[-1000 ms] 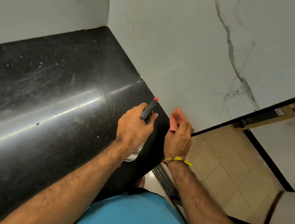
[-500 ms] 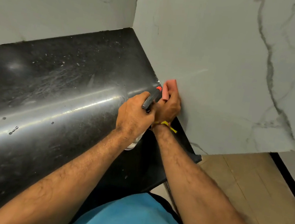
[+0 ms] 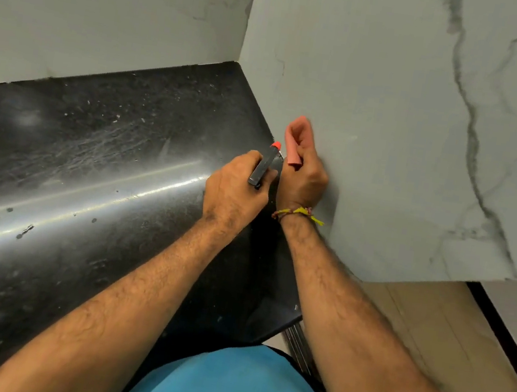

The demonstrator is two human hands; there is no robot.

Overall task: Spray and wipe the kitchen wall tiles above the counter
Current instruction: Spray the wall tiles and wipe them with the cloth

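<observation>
Right now the right hand point(image 3: 303, 175) has its grip closed around a pink sponge point(image 3: 295, 141), fingers curled over it, and holds it flat against the wall tile point(image 3: 378, 113) just above the line where the tile meets the tabletop point(image 3: 90, 155). Just beside it, the left hand point(image 3: 234, 192) grips the spray bottle point(image 3: 264, 168) by its dark head, the orange nozzle tip pointing up and toward the corner; the bottle's body is hidden under the hand.

Both hands sit low, near the front end of the right-hand wall. The step in hand looks like wiping, with the sprayer held ready rather than firing; no mist or wet sheen is plain on the tile.

Most of this marbled tile rises untouched-looking above the sponge, and the second wall point(image 3: 110, 9) past the corner lies well apart from either hand. The next move likely calls for sweeping the sponge upward or along toward the corner while keeping it pressed flat, and lifting the nozzle clear of the right hand before any further spray.
</observation>
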